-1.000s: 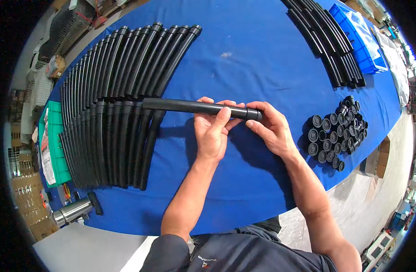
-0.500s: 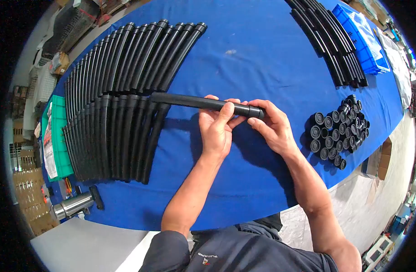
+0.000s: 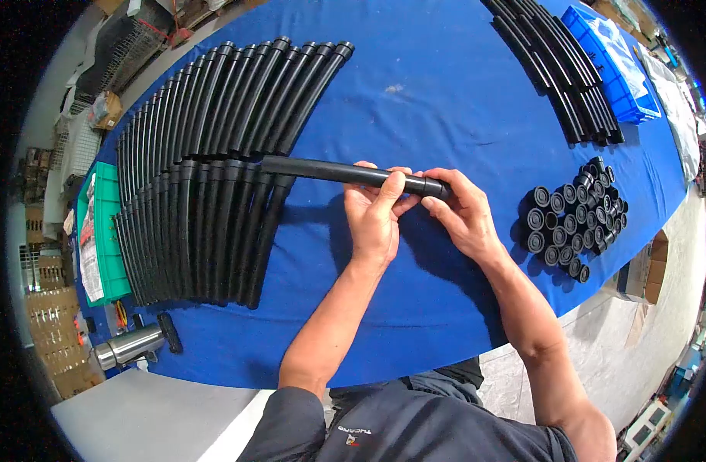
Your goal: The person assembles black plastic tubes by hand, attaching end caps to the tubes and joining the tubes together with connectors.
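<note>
A black plastic tube (image 3: 314,169) lies level across the middle of the head view, held above the blue cloth. My left hand (image 3: 373,223) is closed around it near its right part, thumb on top. At the tube's right end sits a black cap (image 3: 439,189), gripped between the thumb and fingers of my right hand (image 3: 468,214). Both hands are close together, and the cap is against the tube. The tube's left end reaches over the edge of the laid-out tubes; part of the tube is hidden behind my left fingers.
Two rows of capped black tubes (image 3: 214,115) cover the left side. Loose black caps (image 3: 570,224) cluster at right. More black tubes (image 3: 553,69) lie upper right beside a blue bin (image 3: 637,112). A green bin (image 3: 114,266) and a metal cylinder (image 3: 137,345) are at left.
The whole view has shifted slightly. Both hands keep the same hold on the tube and cap, with no clear movement between them.
</note>
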